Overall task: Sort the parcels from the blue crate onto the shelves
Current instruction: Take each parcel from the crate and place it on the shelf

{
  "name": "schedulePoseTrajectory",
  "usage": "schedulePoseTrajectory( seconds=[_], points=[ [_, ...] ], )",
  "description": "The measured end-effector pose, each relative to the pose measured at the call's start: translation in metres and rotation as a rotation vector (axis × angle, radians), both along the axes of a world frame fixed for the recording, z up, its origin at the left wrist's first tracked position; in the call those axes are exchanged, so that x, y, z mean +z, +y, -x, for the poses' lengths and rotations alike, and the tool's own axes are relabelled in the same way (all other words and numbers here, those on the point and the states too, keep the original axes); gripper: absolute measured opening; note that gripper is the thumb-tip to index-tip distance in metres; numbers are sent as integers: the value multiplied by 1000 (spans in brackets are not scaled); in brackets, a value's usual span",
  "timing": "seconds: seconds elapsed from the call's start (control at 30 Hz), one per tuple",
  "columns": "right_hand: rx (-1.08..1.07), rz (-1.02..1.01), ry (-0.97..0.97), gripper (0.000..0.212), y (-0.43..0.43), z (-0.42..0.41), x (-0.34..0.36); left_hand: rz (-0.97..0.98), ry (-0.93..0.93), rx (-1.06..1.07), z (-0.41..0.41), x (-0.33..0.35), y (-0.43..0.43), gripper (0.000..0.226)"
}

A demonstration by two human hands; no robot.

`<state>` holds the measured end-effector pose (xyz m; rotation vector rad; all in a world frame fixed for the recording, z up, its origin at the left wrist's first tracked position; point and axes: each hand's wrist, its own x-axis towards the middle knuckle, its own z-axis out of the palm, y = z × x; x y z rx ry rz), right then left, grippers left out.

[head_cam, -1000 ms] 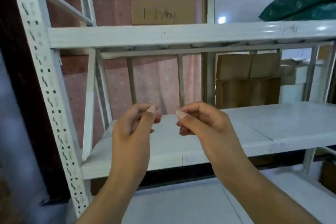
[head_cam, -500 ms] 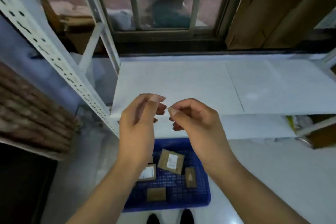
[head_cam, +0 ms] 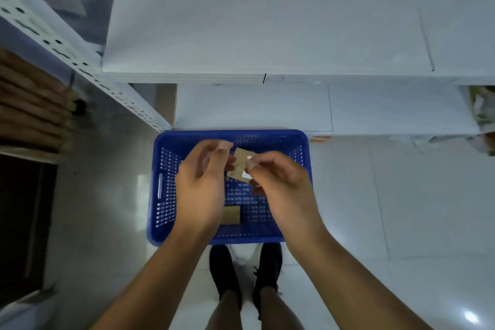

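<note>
The blue crate (head_cam: pixel 160 182) stands on the floor just in front of my shoes. Inside it lie small brown parcels: one with a white label (head_cam: pixel 240 165) shows between my hands, another (head_cam: pixel 232 215) lies near the crate's front wall. Both hands hover above the crate and cover other parts of its floor. My left hand (head_cam: pixel 199 190) is loosely curled, thumb apart from the fingers, holding nothing. My right hand (head_cam: pixel 281 187) has thumb pressed to forefinger, with nothing in it. The white shelves (head_cam: pixel 267 21) rise behind the crate, and a lower shelf (head_cam: pixel 254 107) sits just beyond its far rim.
A perforated white upright (head_cam: pixel 67 53) runs diagonally at the left of the shelves. Stacked brown cardboard (head_cam: pixel 29 104) lies to the far left. Bags and clutter (head_cam: pixel 482 115) sit at the right end of the lower shelf. Pale glossy floor tiles (head_cam: pixel 375 222) surround the crate.
My view has swung down from the shelf boards to the crate at my feet. Both hands kept the same curled pose and now hang over the crate.
</note>
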<state>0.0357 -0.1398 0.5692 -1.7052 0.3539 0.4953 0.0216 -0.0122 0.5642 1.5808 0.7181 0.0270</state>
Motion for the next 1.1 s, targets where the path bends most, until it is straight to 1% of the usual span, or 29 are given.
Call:
schedulePoseTrajectory(
  seconds=[0.17, 0.37, 0.43, 0.5, 0.53, 0.57, 0.6, 0.63, 0.67, 0.7, 0.73, 0.83, 0.93, 1.03, 1.1],
  points=[
    [-50, 23, 136, 8, -9, -4, -106, -5, 157, -33, -5, -108, -6, 17],
    [-143, 47, 214, 8, -23, -28, -235, -21, 236, -91, -27, -239, -18, 18],
    [-144, 53, 233, 12, -27, -36, -278, -32, 258, -114, -31, -283, -22, 27],
    [-143, 59, 253, 14, -30, -42, -320, -46, 296, -125, -35, -326, -24, 43],
    [-146, 58, 264, 11, -33, -46, -344, -41, 319, -125, -38, -349, -25, 51],
    [-146, 63, 275, 8, -34, -50, -362, -33, 341, -129, -42, -368, -25, 54],
    [-142, 74, 293, 9, -35, -53, -377, -33, 363, -142, -45, -385, -26, 53],
    [-130, 93, 310, 18, -36, -56, -398, -50, 380, -160, -49, -406, -26, 51],
    [-111, 117, 324, 32, -37, -60, -416, -85, 385, -183, -53, -426, -24, 53],
    [-95, 141, 336, 44, -38, -64, -432, -128, 402, -210, -57, -445, -22, 59],
    [-87, 160, 341, 52, -40, -68, -449, -166, 424, -226, -61, -463, -19, 67],
    [-64, 250, 350, 55, -47, -80, -503, -249, 534, -249, -73, -513, -9, 86],
    [-67, 348, 384, 59, -50, -88, -549, -293, 579, -278, -82, -555, 0, 95],
    [-59, 368, 439, 69, -52, -90, -574, -197, 570, -268, -85, -591, 6, 102],
    [-63, 350, 483, 73, -52, -88, -583, -148, 577, -260, -82, -614, 9, 93]
  ],
)
